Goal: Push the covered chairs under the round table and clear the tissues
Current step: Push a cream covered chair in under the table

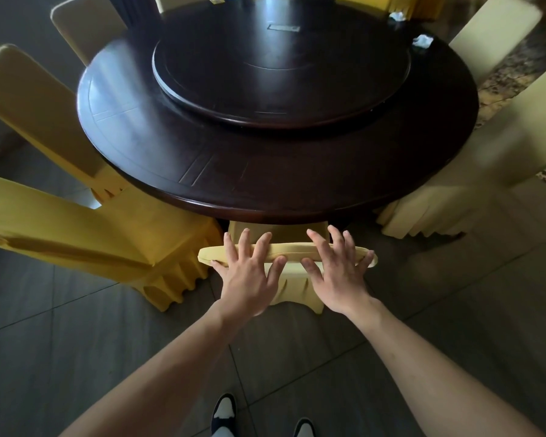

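A yellow-covered chair (pixel 292 280) stands right in front of me, its seat tucked under the dark round table (pixel 265 197). My left hand (pixel 249 275) and my right hand (pixel 336 272) both rest on the top of its backrest, fingers spread and straight. Two crumpled white tissues lie on the far right of the table: one tissue (pixel 423 41) near the rim, another tissue (pixel 397 16) further back.
A raised turntable (pixel 281 115) sits in the table's middle. Yellow-covered chairs (pixel 85 234) stand at the left, cream-covered chairs (pixel 473 171) at the right, more at the far side. Grey tiled floor (pixel 76 342) lies below, with my shoes (pixel 224 411) on it.
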